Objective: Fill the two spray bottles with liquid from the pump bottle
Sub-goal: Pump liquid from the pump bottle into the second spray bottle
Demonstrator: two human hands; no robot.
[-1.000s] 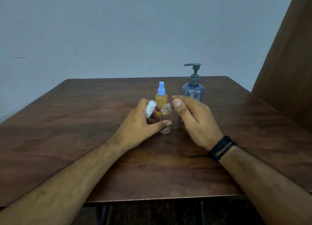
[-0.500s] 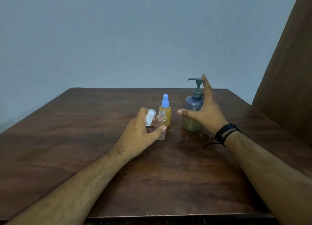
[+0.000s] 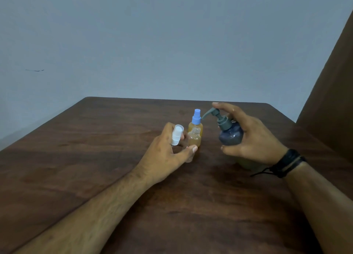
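Observation:
My right hand (image 3: 254,139) grips the blue-grey pump bottle (image 3: 230,135), lifted and tilted left, with its grey spout pointing toward the small bottles and a finger over the pump head. My left hand (image 3: 168,154) holds a small clear uncapped spray bottle (image 3: 193,139) upright on the table between thumb and fingers, with a white spray cap (image 3: 43,135) pinched in the same hand. Just behind stands a second spray bottle (image 3: 194,125) with amber liquid and a blue spray top.
All of this sits on a dark brown wooden table (image 3: 95,158) against a pale grey-blue wall. A brown panel (image 3: 334,85) rises at the right edge. A black wristband circles my right wrist (image 3: 286,162).
My right hand has closed on the pump bottle, lifted it off the table and tilted it toward the open spray bottle. My left hand has kept its hold.

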